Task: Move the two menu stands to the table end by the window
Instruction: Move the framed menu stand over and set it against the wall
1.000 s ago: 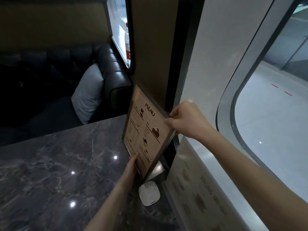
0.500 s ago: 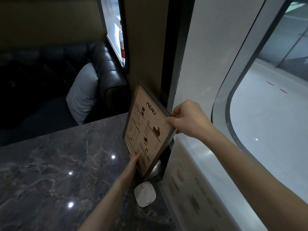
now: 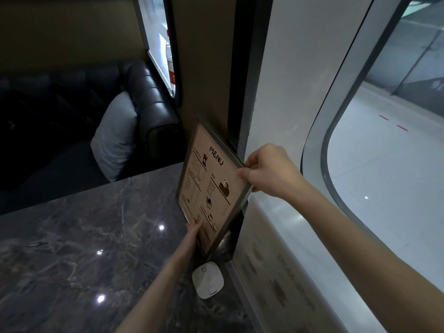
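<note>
A framed menu stand with a tan card headed MENU stands tilted at the far right end of the dark marble table, close against the wall by the window. My right hand pinches its upper right edge. My left hand presses fingertips on its lower left edge. A second menu stand, clear with a faded print, leans along the window sill at the right, near my right forearm.
A white square device lies on the table just below the held stand. A black leather sofa with a grey cushion sits beyond the table. The curved window runs along the right.
The view has shifted slightly. Both hands stay on the menu stand, which has barely moved against the wall.
</note>
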Tool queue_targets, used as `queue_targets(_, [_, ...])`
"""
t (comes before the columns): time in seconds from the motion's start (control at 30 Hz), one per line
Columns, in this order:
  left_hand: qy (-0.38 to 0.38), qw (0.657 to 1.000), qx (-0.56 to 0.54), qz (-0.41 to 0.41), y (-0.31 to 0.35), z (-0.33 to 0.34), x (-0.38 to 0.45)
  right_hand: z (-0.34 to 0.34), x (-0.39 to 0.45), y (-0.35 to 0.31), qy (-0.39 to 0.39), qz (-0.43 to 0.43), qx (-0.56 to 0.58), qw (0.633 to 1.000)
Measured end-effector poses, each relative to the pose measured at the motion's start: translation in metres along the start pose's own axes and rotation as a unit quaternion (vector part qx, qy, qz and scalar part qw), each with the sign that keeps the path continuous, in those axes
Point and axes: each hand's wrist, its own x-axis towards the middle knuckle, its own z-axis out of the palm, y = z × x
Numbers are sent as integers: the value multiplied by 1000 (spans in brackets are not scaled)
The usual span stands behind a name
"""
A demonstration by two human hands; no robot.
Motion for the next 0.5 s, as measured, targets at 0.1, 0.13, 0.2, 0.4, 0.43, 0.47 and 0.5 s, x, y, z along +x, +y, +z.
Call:
queue_targets(0.1, [6,1000,7,-14,5,4,-5,0,0,0,2,3,3,1000])
queue_targets(0.13, [5,1000,13,-15,9,6,-8,0,0,0,2,5,3,1000])
queue_targets(0.2, [1,999,41,-13,16,11,-16,0,0,0,0,11,5,1000])
queue_targets(0.4, [46,985,167,11,16,17,-29,-3,-6,-3,-8,13,22,1000])
queue_targets(0.43, [66,977,204,19,14,19,-34,-4,-9,-3,-12,8,19,1000])
queue_targets(0.47, [85,966,242,35,14,24,-41,-5,-13,-4,-17,3,13,1000])
queue_targets(0.5, [96,954,276,62,14,28,-49,-6,-16,-4,-26,-1,9,1000])
